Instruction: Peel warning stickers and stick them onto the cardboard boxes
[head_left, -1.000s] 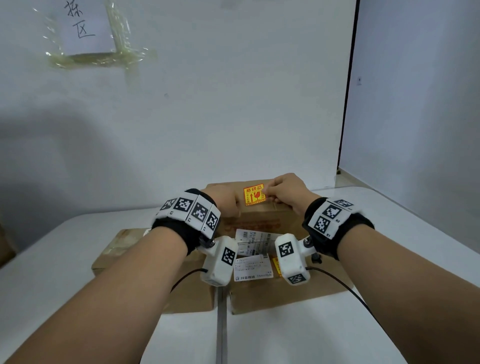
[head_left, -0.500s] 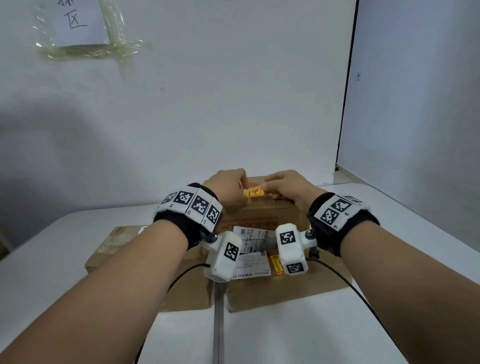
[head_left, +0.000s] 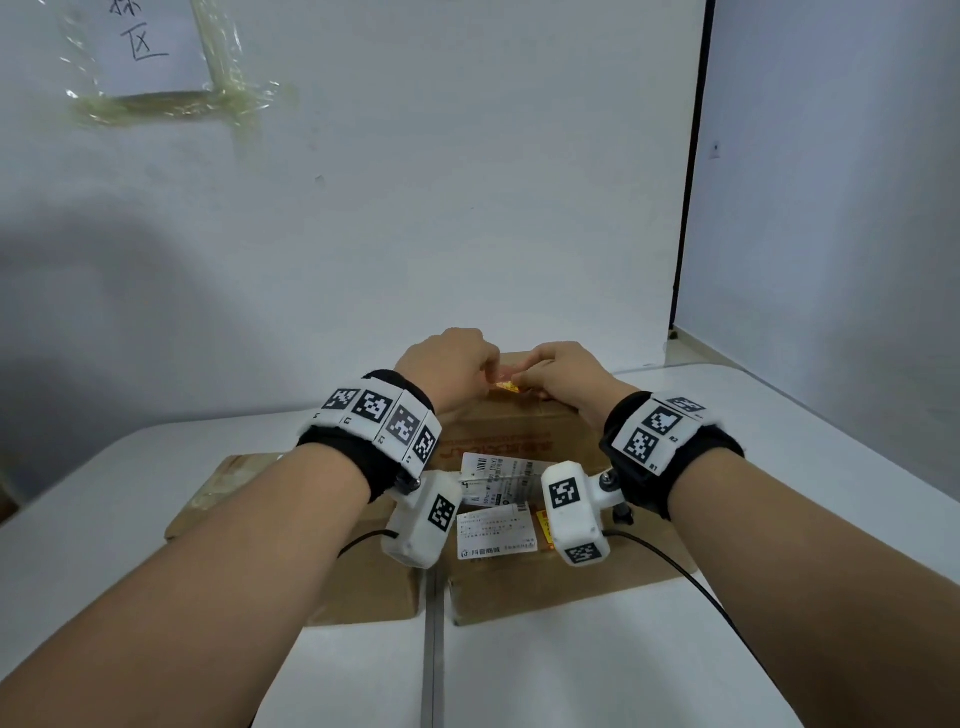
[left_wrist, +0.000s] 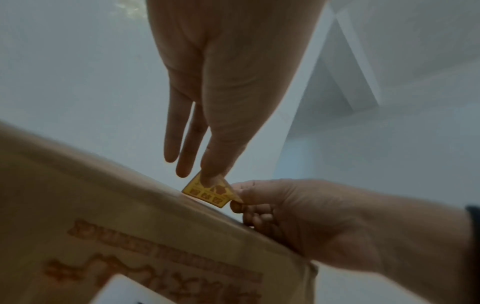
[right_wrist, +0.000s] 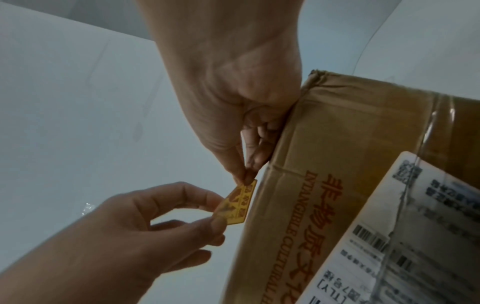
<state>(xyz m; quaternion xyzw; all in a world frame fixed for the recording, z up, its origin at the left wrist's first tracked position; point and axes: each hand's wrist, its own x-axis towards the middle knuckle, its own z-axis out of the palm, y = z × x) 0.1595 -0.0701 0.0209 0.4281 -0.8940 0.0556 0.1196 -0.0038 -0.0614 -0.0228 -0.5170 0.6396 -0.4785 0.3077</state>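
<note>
Your left hand (head_left: 448, 370) and right hand (head_left: 563, 375) each pinch a corner of the yellow warning sticker (left_wrist: 207, 191), held at the far top edge of the printed cardboard box (head_left: 511, 427). The box stands at twelve o'clock on the white tabletop (head_left: 597, 670), with a flat cardboard box (head_left: 236, 480) at nine o'clock.

Tall cardboard box (head_left: 511, 431) at rear centre of table (head_left: 779, 467), atop flat box (head_left: 566, 587); second flat box (head_left: 228, 488) to its left. Sticker (head_left: 508, 386) over tall box's top edge, between left hand (head_left: 447, 371) and right hand (head_left: 566, 379)
</note>
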